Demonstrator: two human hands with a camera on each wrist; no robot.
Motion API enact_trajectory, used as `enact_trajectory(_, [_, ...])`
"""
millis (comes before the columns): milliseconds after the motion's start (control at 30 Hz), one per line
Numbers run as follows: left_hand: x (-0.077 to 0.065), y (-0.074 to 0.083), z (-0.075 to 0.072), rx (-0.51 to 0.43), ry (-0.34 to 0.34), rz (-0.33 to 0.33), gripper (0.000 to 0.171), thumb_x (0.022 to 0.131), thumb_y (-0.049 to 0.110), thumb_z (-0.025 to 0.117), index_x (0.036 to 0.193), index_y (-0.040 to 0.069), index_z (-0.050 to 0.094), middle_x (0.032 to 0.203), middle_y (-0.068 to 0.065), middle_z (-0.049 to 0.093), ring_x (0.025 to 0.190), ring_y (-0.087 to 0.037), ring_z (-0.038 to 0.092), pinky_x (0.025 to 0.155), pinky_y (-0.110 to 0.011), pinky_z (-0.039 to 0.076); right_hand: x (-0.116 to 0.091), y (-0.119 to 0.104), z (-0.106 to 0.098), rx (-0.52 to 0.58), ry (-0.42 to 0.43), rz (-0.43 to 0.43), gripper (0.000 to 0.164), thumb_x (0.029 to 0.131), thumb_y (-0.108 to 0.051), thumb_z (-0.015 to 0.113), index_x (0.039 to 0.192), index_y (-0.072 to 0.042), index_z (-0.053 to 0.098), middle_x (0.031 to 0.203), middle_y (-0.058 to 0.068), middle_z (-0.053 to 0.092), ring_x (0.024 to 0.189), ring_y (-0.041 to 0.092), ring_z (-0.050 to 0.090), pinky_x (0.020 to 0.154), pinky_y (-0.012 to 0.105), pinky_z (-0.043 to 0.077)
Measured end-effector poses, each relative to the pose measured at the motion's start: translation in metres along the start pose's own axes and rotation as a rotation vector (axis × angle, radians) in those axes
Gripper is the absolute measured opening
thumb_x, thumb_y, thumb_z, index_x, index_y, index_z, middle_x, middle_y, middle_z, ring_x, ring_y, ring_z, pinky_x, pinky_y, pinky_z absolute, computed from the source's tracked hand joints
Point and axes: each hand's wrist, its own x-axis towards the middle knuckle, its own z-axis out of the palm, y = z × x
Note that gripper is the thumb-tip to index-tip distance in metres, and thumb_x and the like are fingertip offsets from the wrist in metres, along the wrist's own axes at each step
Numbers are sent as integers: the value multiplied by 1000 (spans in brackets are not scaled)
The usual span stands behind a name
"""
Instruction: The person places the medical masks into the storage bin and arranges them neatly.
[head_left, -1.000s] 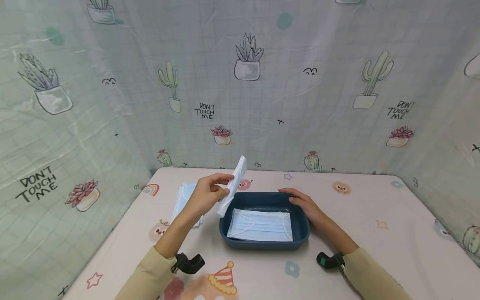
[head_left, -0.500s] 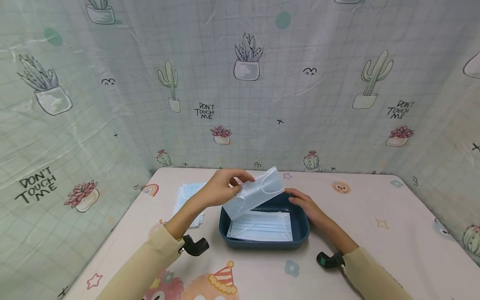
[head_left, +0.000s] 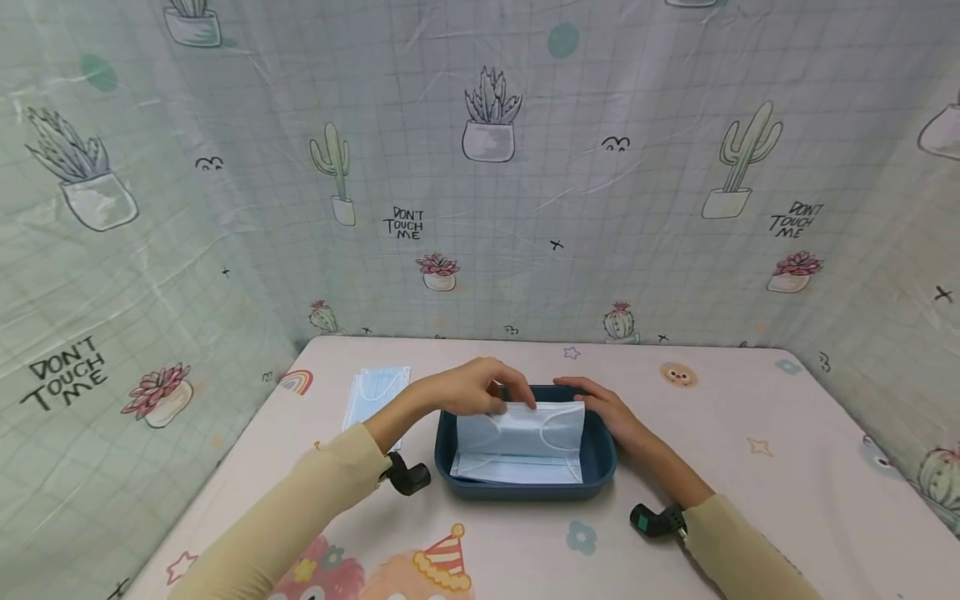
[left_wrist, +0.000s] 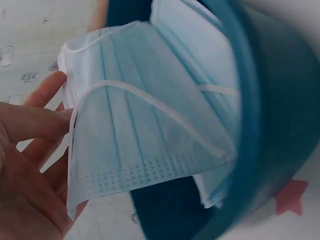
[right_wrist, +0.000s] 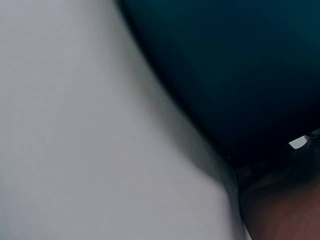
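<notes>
My left hand [head_left: 480, 387] pinches the upper edge of a light blue pleated face mask [head_left: 517, 429] between thumb and fingers. This mask tilts up inside a dark blue plastic box [head_left: 525, 492], its lower edge meeting the masks [head_left: 517, 472] lying flat there. In the left wrist view, the held mask [left_wrist: 130, 120] shows its white ear loops, close to the box wall [left_wrist: 280, 100]. My right hand [head_left: 611, 412] rests on the box's back right corner, fingers stretched along the rim. Only a dark part of that hand [right_wrist: 285, 210] shows in the right wrist view, beside the box.
Left of the box, partly behind my left forearm, lies a small pile of blue masks [head_left: 378, 392]. The table [head_left: 697, 450] wears a pale pink printed cloth. A printed curtain [head_left: 555, 192] hangs behind it and along both sides.
My left hand has moved right and lowered the mask into the box, turning it from edge-on to lengthwise along the box. The right hand has stayed at the rim.
</notes>
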Motion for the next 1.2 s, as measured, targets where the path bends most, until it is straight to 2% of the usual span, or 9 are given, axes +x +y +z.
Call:
enact_trajectory(67, [3, -4, 5, -8, -53, 7, 40, 90, -11, 61, 117, 15, 76, 112, -1, 73, 98, -12, 61, 81, -21, 54, 0, 0, 0, 1, -7, -9, 46, 108, -20, 44, 151, -5, 50, 159, 20, 46, 145, 24, 44, 108, 20, 40])
enact_trajectory(133, [4, -7, 10, -3, -102, 21, 40, 90, -11, 62, 117, 15, 76, 114, 0, 73, 100, -9, 60, 81, -20, 54, 0, 0, -1, -9, -15, -19, 46, 108, -19, 43, 151, -4, 49, 159, 21, 45, 146, 28, 43, 110, 21, 39])
enact_trajectory(267, [6, -12, 16, -21, -159, 47, 40, 91, -11, 61, 119, 13, 75, 118, -1, 73, 102, -8, 59, 82, -21, 54, 0, -1, -1, -11, -17, -6, 45, 109, -20, 43, 152, -7, 50, 160, 18, 45, 150, 36, 37, 118, 36, 34])
enact_trajectory(400, [10, -17, 19, -17, -152, 7, 39, 91, -11, 61, 118, 13, 75, 117, -2, 72, 101, -9, 59, 81, -20, 53, -1, -2, -1, 6, -11, 2, 45, 108, -20, 42, 151, -8, 50, 160, 17, 45, 151, 40, 35, 122, 52, 29])
enact_trajectory(500, [12, -24, 22, 50, -116, -32, 40, 89, -12, 60, 117, 12, 75, 114, -3, 73, 98, -10, 60, 82, -20, 51, -1, -2, 0, 9, -10, 0, 45, 108, -18, 42, 151, -7, 50, 161, 18, 44, 153, 41, 32, 124, 61, 22])
enact_trajectory(667, [17, -38, 27, 210, -5, -72, 43, 88, -14, 57, 117, 13, 76, 112, -4, 75, 97, -15, 62, 83, -22, 49, -1, -1, 1, 22, -15, 13, 45, 108, -18, 41, 152, -8, 49, 162, 18, 42, 154, 42, 29, 125, 66, 17])
enact_trajectory(767, [20, -43, 29, 249, 26, -82, 43, 89, -13, 57, 116, 15, 77, 113, -3, 75, 99, -16, 64, 85, -24, 50, 0, -2, 2, 26, -17, 23, 45, 109, -19, 41, 152, -8, 49, 163, 18, 41, 154, 43, 29, 126, 66, 17])
enact_trajectory(1033, [22, -45, 29, 202, -20, -85, 41, 89, -11, 62, 115, 17, 78, 116, -1, 75, 103, -11, 65, 91, -22, 53, 0, -3, 2, 22, -12, 21, 46, 108, -18, 42, 152, -8, 49, 163, 18, 42, 155, 41, 28, 126, 67, 15])
enact_trajectory(1200, [21, -44, 26, 129, -24, -55, 41, 89, -12, 63, 114, 16, 78, 115, -1, 75, 102, -11, 64, 86, -21, 53, 0, -2, 3, 11, -5, 17, 46, 108, -17, 42, 151, -7, 50, 162, 19, 43, 154, 41, 28, 126, 66, 15])
